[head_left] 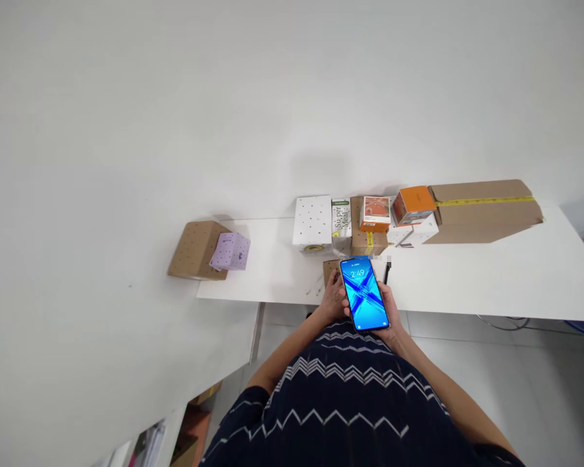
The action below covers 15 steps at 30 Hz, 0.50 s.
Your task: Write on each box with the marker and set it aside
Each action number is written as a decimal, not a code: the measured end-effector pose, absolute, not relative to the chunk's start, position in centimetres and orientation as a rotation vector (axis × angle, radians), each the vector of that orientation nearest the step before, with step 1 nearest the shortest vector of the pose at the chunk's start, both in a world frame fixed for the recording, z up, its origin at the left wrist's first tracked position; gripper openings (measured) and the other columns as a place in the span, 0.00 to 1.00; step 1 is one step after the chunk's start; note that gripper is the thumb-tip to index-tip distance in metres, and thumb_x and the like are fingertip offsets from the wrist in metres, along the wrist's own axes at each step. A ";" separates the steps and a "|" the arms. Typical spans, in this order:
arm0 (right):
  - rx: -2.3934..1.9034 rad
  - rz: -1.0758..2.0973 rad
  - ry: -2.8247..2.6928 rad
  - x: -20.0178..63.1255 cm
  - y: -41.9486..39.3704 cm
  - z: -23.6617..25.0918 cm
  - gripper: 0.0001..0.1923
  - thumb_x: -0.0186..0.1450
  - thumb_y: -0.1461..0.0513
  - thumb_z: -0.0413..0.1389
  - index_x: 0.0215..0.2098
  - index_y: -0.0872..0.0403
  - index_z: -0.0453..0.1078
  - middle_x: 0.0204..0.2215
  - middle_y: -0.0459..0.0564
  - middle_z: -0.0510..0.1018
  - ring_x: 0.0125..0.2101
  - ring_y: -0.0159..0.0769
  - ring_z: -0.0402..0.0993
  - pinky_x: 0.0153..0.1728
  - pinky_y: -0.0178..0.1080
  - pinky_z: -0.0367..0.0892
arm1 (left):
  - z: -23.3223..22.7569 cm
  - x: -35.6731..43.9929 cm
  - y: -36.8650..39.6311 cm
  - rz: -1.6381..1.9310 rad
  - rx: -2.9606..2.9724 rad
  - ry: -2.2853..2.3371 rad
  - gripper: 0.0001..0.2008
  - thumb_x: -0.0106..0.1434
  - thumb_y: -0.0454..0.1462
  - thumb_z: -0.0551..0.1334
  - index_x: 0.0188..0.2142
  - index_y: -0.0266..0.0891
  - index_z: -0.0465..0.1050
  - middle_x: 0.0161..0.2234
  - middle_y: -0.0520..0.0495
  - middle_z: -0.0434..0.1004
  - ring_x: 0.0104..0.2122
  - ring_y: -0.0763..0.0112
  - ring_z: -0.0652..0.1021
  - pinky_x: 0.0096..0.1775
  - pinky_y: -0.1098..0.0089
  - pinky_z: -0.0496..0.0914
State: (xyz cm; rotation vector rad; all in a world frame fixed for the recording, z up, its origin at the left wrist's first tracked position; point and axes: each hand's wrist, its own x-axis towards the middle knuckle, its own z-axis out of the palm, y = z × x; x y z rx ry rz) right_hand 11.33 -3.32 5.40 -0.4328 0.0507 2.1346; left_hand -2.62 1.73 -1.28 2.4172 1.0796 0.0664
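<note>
White wall fills most of the view, and a white table [491, 279] runs along its foot from the centre out to 3 o'clock. Just below centre, both hands meet on a phone [364, 294] whose lit blue screen faces up and shows a clock reading. It hangs over the near table edge, above a dark zigzag top [350, 402] that fills the 6 o'clock area. Right hand [392, 310] grasps the phone from the side at 3 o'clock, fingers curled along its edge. Left hand [331, 299] cups it at 9 o'clock, thumb on the frame; whether those fingers close fully behind the phone I cannot tell. Under the left hand, at 11 o'clock of the phone, a small brown box [329, 268] sits on the table, touching or nearly touching the knuckles. At 12 o'clock from the phone a row of boxes stands against the wall: a white dotted box [313, 224], a carton [341, 224] just beside it, a tan box [367, 241] carrying a red box [375, 213], then an orange box [413, 204] on top of a white one, and a long cardboard box [486, 211] with yellow tape towards 2 o'clock. Well apart, at 9 o'clock, a dotted kraft box [194, 250] sits with a lilac box [230, 251] leaning on it.
</note>
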 end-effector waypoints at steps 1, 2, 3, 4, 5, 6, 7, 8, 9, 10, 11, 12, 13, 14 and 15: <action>-0.435 2.132 0.049 11.4 -3.4 5.3 0.28 0.64 0.48 0.48 0.55 0.56 0.65 0.43 0.57 0.79 0.40 0.45 0.76 0.42 0.50 0.72 | -1.1 -2.7 1.9 0.032 2.444 1.081 0.25 0.61 0.45 0.54 0.57 0.43 0.68 0.60 0.42 0.64 0.62 0.52 0.58 0.65 0.51 0.36; -0.439 2.128 0.049 11.4 -3.4 5.1 0.28 0.64 0.48 0.48 0.55 0.56 0.66 0.43 0.57 0.79 0.41 0.45 0.76 0.42 0.50 0.72 | -0.9 -2.9 2.1 0.000 2.468 1.091 0.29 0.60 0.46 0.56 0.59 0.40 0.65 0.61 0.39 0.62 0.63 0.49 0.57 0.64 0.49 0.37; -0.444 2.123 0.050 11.5 -3.5 5.0 0.28 0.63 0.47 0.48 0.54 0.56 0.66 0.43 0.58 0.79 0.41 0.45 0.76 0.42 0.50 0.72 | -0.6 -3.1 2.4 -0.027 2.492 1.108 0.34 0.58 0.48 0.58 0.62 0.38 0.61 0.63 0.37 0.58 0.64 0.46 0.54 0.64 0.48 0.37; -0.450 2.116 0.050 11.6 -3.6 5.0 0.29 0.63 0.47 0.48 0.54 0.57 0.66 0.43 0.58 0.79 0.41 0.45 0.76 0.43 0.50 0.72 | -0.3 -3.4 2.9 -0.046 2.514 1.127 0.39 0.56 0.49 0.59 0.64 0.36 0.56 0.64 0.35 0.54 0.65 0.44 0.50 0.63 0.46 0.38; -0.456 2.108 0.049 11.6 -3.6 4.9 0.29 0.63 0.47 0.48 0.54 0.57 0.66 0.43 0.58 0.79 0.41 0.46 0.76 0.43 0.50 0.72 | 0.1 -3.6 3.3 -0.057 2.532 1.139 0.44 0.53 0.50 0.61 0.66 0.36 0.52 0.66 0.34 0.50 0.65 0.41 0.46 0.62 0.44 0.38; -0.460 2.102 0.047 11.7 -3.6 4.9 0.29 0.63 0.47 0.48 0.54 0.57 0.66 0.44 0.58 0.79 0.42 0.46 0.76 0.43 0.51 0.72 | 0.4 -3.9 3.9 -0.070 2.551 1.137 0.48 0.51 0.51 0.63 0.66 0.37 0.49 0.67 0.33 0.45 0.65 0.38 0.43 0.62 0.42 0.37; -0.463 2.094 0.045 11.8 -3.6 5.0 0.29 0.63 0.47 0.48 0.53 0.57 0.67 0.44 0.58 0.79 0.42 0.46 0.76 0.43 0.51 0.72 | 0.7 -4.1 4.4 -0.089 2.568 1.120 0.51 0.49 0.52 0.65 0.67 0.38 0.48 0.67 0.33 0.42 0.65 0.36 0.40 0.61 0.40 0.37; -0.469 2.085 0.044 11.8 -3.6 5.0 0.28 0.62 0.47 0.48 0.53 0.57 0.67 0.44 0.58 0.79 0.42 0.46 0.76 0.43 0.50 0.72 | 0.9 -4.3 4.8 -0.113 2.579 1.098 0.52 0.47 0.53 0.66 0.67 0.40 0.48 0.68 0.33 0.39 0.65 0.34 0.38 0.60 0.38 0.37; -0.479 2.073 0.044 11.9 -3.5 5.1 0.28 0.62 0.47 0.49 0.53 0.57 0.67 0.44 0.58 0.79 0.42 0.46 0.76 0.43 0.50 0.72 | 1.2 -4.4 5.2 -0.143 2.582 1.080 0.54 0.45 0.54 0.67 0.67 0.41 0.48 0.68 0.34 0.36 0.65 0.33 0.37 0.59 0.37 0.37; -0.493 2.060 0.046 12.0 -3.5 5.2 0.28 0.62 0.48 0.49 0.52 0.56 0.67 0.44 0.58 0.79 0.42 0.46 0.76 0.43 0.50 0.72 | 1.4 -4.5 5.5 -0.175 2.574 1.067 0.55 0.44 0.55 0.68 0.67 0.43 0.48 0.68 0.34 0.34 0.65 0.31 0.37 0.58 0.35 0.38; -0.513 2.045 0.050 12.1 -3.5 5.2 0.28 0.62 0.48 0.50 0.52 0.56 0.67 0.44 0.57 0.79 0.42 0.46 0.76 0.44 0.50 0.72 | 1.6 -4.6 5.6 -0.205 2.558 1.057 0.55 0.43 0.56 0.68 0.67 0.44 0.47 0.69 0.34 0.33 0.64 0.30 0.37 0.57 0.33 0.39; -0.532 2.028 0.053 12.2 -3.5 5.3 0.27 0.61 0.48 0.50 0.52 0.56 0.67 0.44 0.57 0.79 0.43 0.46 0.76 0.44 0.50 0.72 | 1.9 -4.6 5.7 -0.229 2.536 1.047 0.56 0.43 0.56 0.68 0.67 0.46 0.47 0.69 0.34 0.32 0.64 0.30 0.38 0.56 0.31 0.41; -0.550 2.012 0.056 12.3 -3.4 5.3 0.27 0.61 0.48 0.51 0.52 0.55 0.67 0.45 0.57 0.79 0.43 0.47 0.76 0.44 0.50 0.72 | 2.2 -4.7 5.6 -0.244 2.511 1.041 0.56 0.43 0.56 0.68 0.67 0.48 0.46 0.69 0.35 0.31 0.64 0.29 0.39 0.54 0.29 0.44; -0.566 1.999 0.058 12.4 -3.4 5.3 0.27 0.61 0.48 0.51 0.53 0.55 0.67 0.45 0.57 0.79 0.43 0.47 0.76 0.44 0.50 0.72 | 2.5 -4.8 5.5 -0.246 2.486 1.044 0.55 0.43 0.55 0.69 0.67 0.50 0.45 0.69 0.35 0.31 0.64 0.28 0.40 0.53 0.29 0.47; -0.578 1.988 0.059 12.5 -3.4 5.4 0.27 0.60 0.48 0.51 0.53 0.54 0.67 0.45 0.56 0.79 0.43 0.47 0.76 0.44 0.51 0.72 | 2.8 -5.0 5.3 -0.236 2.463 1.058 0.55 0.43 0.54 0.69 0.67 0.52 0.45 0.68 0.35 0.32 0.63 0.28 0.41 0.52 0.29 0.50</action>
